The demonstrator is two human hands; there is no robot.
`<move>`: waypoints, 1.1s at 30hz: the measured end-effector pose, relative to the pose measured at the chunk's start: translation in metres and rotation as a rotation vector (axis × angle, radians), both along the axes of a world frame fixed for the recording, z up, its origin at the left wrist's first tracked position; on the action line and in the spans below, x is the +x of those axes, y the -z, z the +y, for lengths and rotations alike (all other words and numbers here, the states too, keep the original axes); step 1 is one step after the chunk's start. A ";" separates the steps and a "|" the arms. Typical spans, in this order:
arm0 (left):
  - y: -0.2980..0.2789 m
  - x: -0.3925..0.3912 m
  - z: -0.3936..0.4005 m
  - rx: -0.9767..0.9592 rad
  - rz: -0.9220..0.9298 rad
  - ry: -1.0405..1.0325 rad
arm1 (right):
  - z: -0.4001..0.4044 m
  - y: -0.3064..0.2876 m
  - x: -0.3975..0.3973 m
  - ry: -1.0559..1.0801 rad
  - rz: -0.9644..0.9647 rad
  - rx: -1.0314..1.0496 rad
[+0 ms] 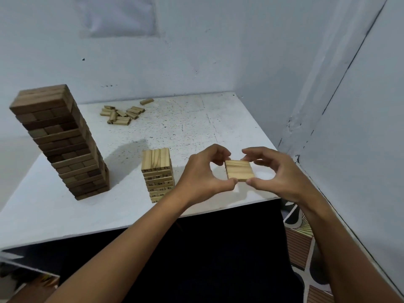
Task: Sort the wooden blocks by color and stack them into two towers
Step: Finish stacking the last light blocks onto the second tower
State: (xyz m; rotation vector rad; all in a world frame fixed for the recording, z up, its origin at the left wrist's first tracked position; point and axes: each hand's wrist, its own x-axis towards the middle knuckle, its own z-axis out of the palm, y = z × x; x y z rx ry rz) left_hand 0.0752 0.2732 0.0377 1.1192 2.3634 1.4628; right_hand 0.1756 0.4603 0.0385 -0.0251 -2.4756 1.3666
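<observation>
Place: a plain room in a home
Walls: bare, scuffed white corner (306, 84)
Furniture: small white speckled tabletop (185, 127)
Floor: patterned mat (299, 237)
Pastime: wooden stacking-game blocks (122, 113)

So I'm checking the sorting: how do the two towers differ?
The dark tower is much taller than the light tower. Its blocks are brown, the light tower's pale with printed numbers. The dark tower stands left, the light tower nearer the hands. Both stand upright on the white table.

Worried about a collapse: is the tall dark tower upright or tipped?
Upright: the tall dark-brown wooden block tower stands on the white table, layers intact; its apparent slant may be wide-angle distortion.
</observation>
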 end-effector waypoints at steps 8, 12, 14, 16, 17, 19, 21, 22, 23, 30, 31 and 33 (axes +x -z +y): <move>-0.057 -0.006 -0.038 0.131 0.121 -0.089 | -0.030 -0.044 -0.032 -0.119 0.190 -0.128; -0.068 -0.022 -0.070 0.121 0.143 -0.135 | -0.058 -0.050 -0.058 -0.177 0.217 -0.142; -0.067 -0.032 -0.086 0.101 0.127 -0.150 | -0.071 -0.049 -0.071 -0.205 0.198 -0.113; -0.063 -0.041 -0.099 0.085 0.106 -0.162 | -0.081 -0.047 -0.082 -0.228 0.171 -0.089; -0.060 -0.045 -0.105 0.080 0.090 -0.168 | -0.086 -0.045 -0.087 -0.238 0.153 -0.084; -0.055 -0.053 -0.115 0.067 0.057 -0.173 | -0.094 -0.042 -0.096 -0.246 0.118 -0.072; -0.051 -0.059 -0.122 0.057 0.036 -0.173 | -0.100 -0.039 -0.102 -0.253 0.091 -0.053; -0.049 -0.062 -0.125 0.056 0.022 -0.172 | -0.103 -0.037 -0.105 -0.257 0.079 -0.043; -0.046 -0.064 -0.127 0.060 0.008 -0.169 | -0.105 -0.036 -0.107 -0.260 0.070 -0.035; -0.033 -0.069 -0.136 0.087 -0.049 -0.162 | -0.111 -0.030 -0.113 -0.276 0.030 -0.024; -0.032 -0.069 -0.137 0.088 -0.052 -0.161 | -0.112 -0.030 -0.113 -0.275 0.028 -0.020; -0.030 -0.070 -0.138 0.082 -0.057 -0.159 | -0.113 -0.029 -0.113 -0.273 0.022 -0.008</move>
